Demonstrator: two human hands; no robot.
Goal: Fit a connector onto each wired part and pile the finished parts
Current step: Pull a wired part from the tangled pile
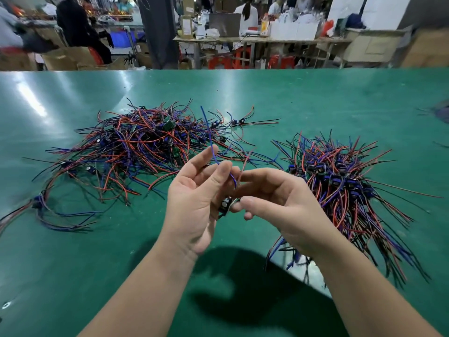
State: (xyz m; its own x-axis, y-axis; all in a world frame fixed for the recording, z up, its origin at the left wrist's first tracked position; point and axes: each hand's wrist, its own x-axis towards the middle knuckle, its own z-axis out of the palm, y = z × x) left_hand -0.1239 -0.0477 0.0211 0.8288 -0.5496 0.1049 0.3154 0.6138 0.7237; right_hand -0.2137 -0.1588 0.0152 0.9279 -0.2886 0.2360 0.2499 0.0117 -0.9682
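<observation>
Both hands are raised over the near middle of the green surface (315, 98), working one wired part (224, 205) between them. It is a small dark module whose blue wire (211, 139) stands up and away while its red wire (245, 164) lies blurred beside it. The left hand (194, 198) is half open with its palm turned inward, and its upper fingers pinch the blue wire. The right hand (279, 203) is curled, thumb and forefinger closing on the module from the other side. Whether a connector is already between the fingers is too small to tell. This looks like the fitting step, mid-task. A loose tangled heap (136, 147) lies toward the far left, probably still to do, and a tidier pile (340, 181) by the right edge is probably the finished one. Next, the wire ends need lining up and pressing home, then the part goes onto the right pile.
</observation>
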